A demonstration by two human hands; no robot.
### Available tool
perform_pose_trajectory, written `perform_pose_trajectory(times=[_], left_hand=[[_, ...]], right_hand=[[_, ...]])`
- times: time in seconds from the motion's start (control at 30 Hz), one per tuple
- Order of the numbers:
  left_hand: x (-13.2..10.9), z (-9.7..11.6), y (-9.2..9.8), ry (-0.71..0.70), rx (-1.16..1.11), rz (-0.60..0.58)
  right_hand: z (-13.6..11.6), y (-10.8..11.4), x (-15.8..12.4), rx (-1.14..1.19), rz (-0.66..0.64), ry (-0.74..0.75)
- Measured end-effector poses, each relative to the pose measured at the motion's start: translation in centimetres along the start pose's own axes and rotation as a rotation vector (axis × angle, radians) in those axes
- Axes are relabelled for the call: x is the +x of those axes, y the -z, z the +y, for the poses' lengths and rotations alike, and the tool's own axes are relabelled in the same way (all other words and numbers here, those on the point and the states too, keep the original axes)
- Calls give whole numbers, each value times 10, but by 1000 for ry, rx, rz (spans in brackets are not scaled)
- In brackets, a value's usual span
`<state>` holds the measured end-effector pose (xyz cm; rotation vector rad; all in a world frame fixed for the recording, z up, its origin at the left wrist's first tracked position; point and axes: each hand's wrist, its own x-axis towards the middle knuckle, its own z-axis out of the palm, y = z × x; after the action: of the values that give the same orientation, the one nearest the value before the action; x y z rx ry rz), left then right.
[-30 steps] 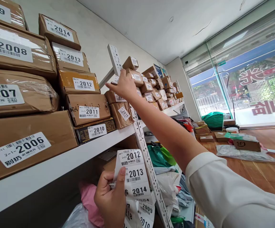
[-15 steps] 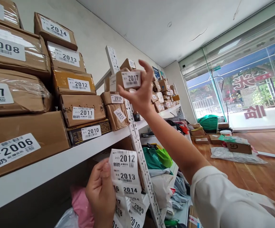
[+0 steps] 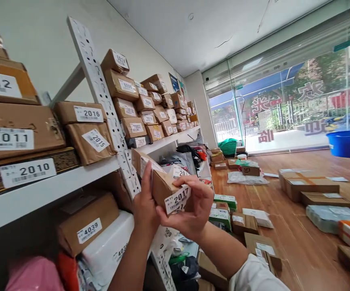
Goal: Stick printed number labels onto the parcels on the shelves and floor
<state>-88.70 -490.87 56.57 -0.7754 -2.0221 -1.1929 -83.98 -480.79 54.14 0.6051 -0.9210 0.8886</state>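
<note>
A small brown cardboard box point(image 3: 162, 186) is held between my two hands, tilted, in front of the shelf upright. My left hand point(image 3: 146, 210) grips it from the left, thumb laid along its side. My right hand point(image 3: 195, 210) closes round its near end, with thumb and fingers about the label point(image 3: 177, 199) that reads 2017. Behind the box shows part of the strip of number labels point(image 3: 181, 171); which fingers hold the strip is hidden. To the left, boxes marked 2016 point(image 3: 80, 113) and 2015 point(image 3: 91, 141) are stacked on the white shelf point(image 3: 72, 182).
A perforated white upright point(image 3: 97, 81) divides the shelving. Beyond it, numbered boxes point(image 3: 135, 127) fill another shelf. Below are a box marked 4039 point(image 3: 86, 222) and a pink bag point(image 3: 34, 275). Parcels point(image 3: 311, 184) and a blue tub point(image 3: 346, 143) stand on the wooden floor.
The box marked 2017 has come down from above shelf height in my right hand to my left hand, which now grips it too. The view has swung right.
</note>
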Motion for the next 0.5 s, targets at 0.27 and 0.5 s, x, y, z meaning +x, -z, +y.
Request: perform_pose_trajectory(times=[0.27,0.5], left_hand=[[-38,4,-64,157,-238,-201],[-76,-8,-118,281,-304,-213]], right_hand=[[-9,84,-21,113,-155,-524],[8,126,-36,-22,-83,-743]])
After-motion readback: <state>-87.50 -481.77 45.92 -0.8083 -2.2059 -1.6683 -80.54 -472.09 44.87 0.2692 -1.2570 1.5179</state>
